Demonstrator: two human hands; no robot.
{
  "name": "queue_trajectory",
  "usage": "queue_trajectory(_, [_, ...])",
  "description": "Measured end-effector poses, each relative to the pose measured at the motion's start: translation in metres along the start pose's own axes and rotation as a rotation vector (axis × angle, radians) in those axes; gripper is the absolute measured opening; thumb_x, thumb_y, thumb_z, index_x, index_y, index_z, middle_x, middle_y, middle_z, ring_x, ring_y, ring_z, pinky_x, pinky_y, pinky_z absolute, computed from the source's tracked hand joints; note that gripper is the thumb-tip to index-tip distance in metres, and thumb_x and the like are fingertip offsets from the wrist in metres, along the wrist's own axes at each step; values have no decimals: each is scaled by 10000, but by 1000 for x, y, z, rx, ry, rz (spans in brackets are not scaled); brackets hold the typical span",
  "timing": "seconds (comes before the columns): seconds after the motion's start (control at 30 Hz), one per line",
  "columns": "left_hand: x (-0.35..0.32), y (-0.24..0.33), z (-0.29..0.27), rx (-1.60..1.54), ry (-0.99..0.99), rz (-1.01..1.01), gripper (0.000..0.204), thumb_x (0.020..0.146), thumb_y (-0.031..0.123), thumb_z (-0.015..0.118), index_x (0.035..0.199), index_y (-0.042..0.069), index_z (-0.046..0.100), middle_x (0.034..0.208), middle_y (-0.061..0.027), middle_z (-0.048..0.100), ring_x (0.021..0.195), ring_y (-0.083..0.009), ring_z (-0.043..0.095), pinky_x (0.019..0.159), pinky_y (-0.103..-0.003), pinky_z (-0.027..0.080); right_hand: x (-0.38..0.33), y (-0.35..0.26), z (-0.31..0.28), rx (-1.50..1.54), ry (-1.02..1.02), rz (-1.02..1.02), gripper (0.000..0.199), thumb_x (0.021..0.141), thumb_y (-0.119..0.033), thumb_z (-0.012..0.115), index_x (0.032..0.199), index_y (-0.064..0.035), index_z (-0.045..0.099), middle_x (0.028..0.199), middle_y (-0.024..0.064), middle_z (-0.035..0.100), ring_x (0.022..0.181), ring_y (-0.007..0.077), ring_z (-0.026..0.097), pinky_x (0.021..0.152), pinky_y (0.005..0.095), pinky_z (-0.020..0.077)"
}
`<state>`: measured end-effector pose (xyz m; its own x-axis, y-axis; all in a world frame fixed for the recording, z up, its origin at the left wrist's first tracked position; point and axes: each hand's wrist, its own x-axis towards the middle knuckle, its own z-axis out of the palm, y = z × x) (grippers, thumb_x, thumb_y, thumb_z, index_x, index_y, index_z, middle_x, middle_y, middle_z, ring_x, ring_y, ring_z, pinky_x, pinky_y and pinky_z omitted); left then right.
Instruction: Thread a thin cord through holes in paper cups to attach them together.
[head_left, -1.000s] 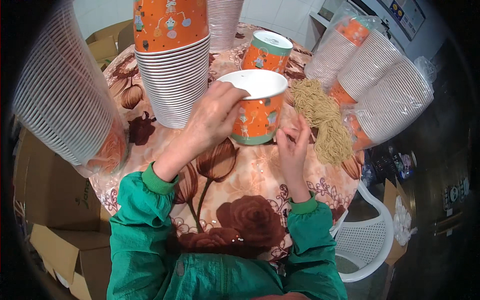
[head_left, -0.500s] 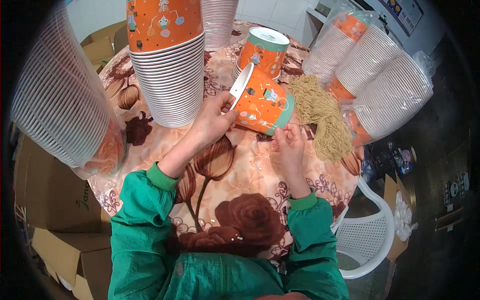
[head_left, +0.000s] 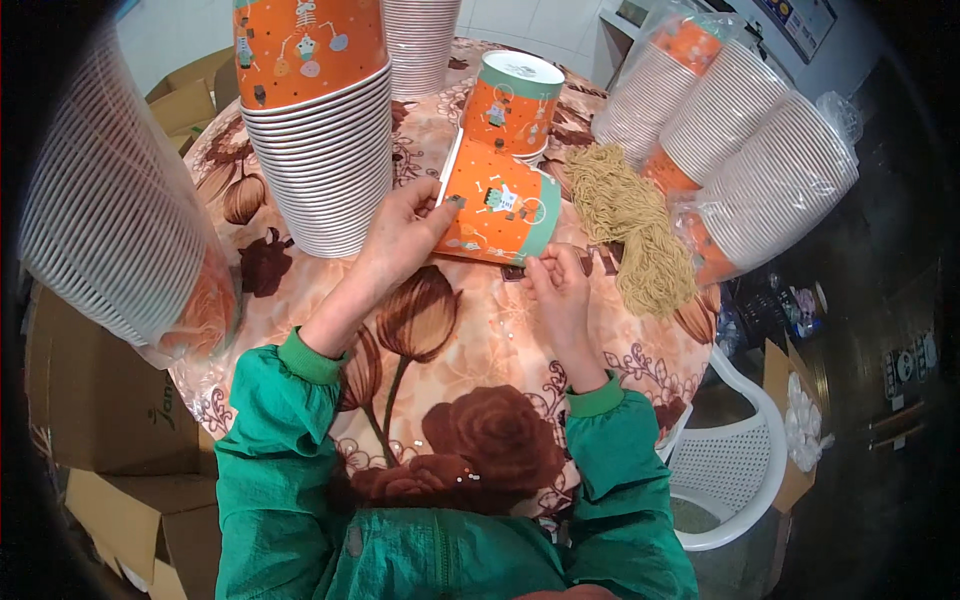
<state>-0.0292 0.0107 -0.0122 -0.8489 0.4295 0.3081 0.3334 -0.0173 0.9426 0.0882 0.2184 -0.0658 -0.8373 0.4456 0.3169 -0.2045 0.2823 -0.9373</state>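
Note:
An orange paper bucket (head_left: 490, 205) with a green band at its base and printed skeleton figures lies tilted on its side in the air, rim to the left. My left hand (head_left: 405, 225) is closed on the rim, thumb on the outer wall, the other fingers partly hidden behind it. At the lower edge of the green base, the thumb and fingers of my right hand (head_left: 560, 285) are pinched together against it. Just behind stands an upside-down bucket (head_left: 515, 110) of the same print. A hank of tan yarn (head_left: 635, 230) lies to the right.
A tall bucket stack (head_left: 320, 160) stands left of my hands, with a bagged stack (head_left: 120, 200) farther left. More bagged stacks (head_left: 765, 180) lean at the right. Small white bits (head_left: 468, 478) lie on the flowered tablecloth (head_left: 500, 350). A white chair (head_left: 730, 460) and cardboard boxes (head_left: 110, 390) flank the table.
The bucket has turned about its length, so its printed figures have shifted, and its open mouth shows less. Both hands moved slightly left in the picture with it, as the whole view shifted.

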Motion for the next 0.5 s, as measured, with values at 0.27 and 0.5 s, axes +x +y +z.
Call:
queue_trajectory(0.27, [-1,-4,5,-187,-69,-93,143,1019,61,590,1103,-45,638,893,-5,672,804,-55,590,672,-232,478,10,2,-16,-416,-54,-166,74,976,-45,579,1031,-27,624,903,140,696,776,321,697,701,409,547])
queue_trajectory(0.5, [2,-11,2,-118,-31,-113,166,997,109,630,1038,-48,657,813,-11,663,715,-56,539,618,-252,451,32,-6,-63,-962,118,-373,161,886,10,589,1031,-39,638,1086,156,599,1068,367,582,848,470,495])
